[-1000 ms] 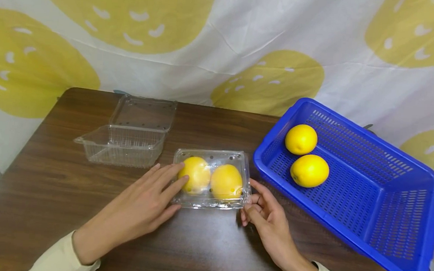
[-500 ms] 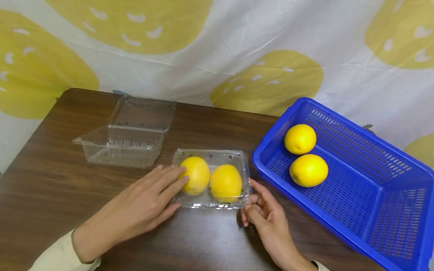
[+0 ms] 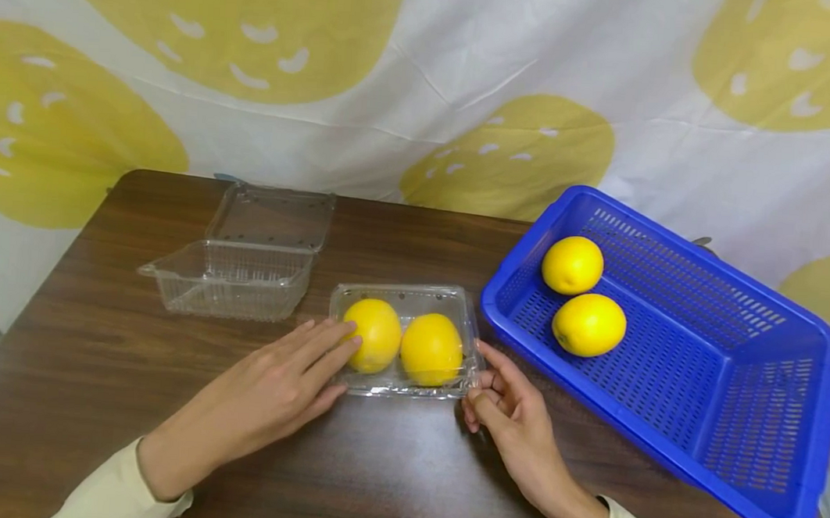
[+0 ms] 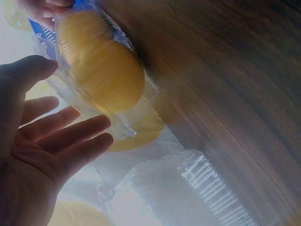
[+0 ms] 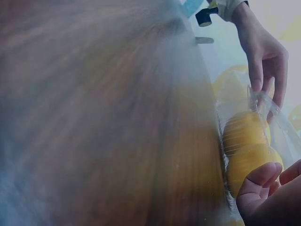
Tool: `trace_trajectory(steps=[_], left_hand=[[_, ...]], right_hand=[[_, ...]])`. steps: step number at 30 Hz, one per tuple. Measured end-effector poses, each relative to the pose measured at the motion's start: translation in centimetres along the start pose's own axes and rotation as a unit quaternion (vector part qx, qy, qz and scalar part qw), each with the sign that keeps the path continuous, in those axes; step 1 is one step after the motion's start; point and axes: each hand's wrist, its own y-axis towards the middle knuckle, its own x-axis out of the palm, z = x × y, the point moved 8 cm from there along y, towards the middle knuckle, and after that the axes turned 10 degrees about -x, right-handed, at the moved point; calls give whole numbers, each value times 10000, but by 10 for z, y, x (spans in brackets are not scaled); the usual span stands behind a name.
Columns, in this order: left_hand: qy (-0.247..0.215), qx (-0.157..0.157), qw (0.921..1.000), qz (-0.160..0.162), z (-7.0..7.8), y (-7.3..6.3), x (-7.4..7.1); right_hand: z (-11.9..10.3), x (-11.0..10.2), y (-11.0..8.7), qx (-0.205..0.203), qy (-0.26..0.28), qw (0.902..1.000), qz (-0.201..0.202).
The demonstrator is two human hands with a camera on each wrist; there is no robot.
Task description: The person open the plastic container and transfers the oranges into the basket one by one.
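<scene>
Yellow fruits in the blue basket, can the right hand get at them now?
Probably yes: nothing covers these yellow fruits and the blue basket is open-topped, though the right hand, touching the nearer clear box, must cross the basket's rim.

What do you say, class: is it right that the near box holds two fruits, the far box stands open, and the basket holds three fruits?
Not quite. The basket holds two fruits, not three, as the head view shows. The rest stands: the near box holds two other fruits, and the far box stands open.

Head view from above; wrist views close
</scene>
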Motion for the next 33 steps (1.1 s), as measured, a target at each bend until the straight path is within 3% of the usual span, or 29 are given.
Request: trace_trajectory(steps=[13,18,21,28,33], left_hand=[[388,434,9978,329,8,3,-4],[237,491,9960,709,7,8,-19],[-32,339,9954,896,3,11,-28],[-296,-233,9941,1013,-4,10,-32],[-289,-569,9873,1456,-10,9,-41]], right_hand=[[0,-1,1,-15,17,10000,-68],[0,-3,1,-32,-68,10000,-51],[-1,-3,1,-42,-107,9999,-56],[1,-2,2,-60,-59,9999,-146],[0,-2,1,-58,-44,9998,-167]])
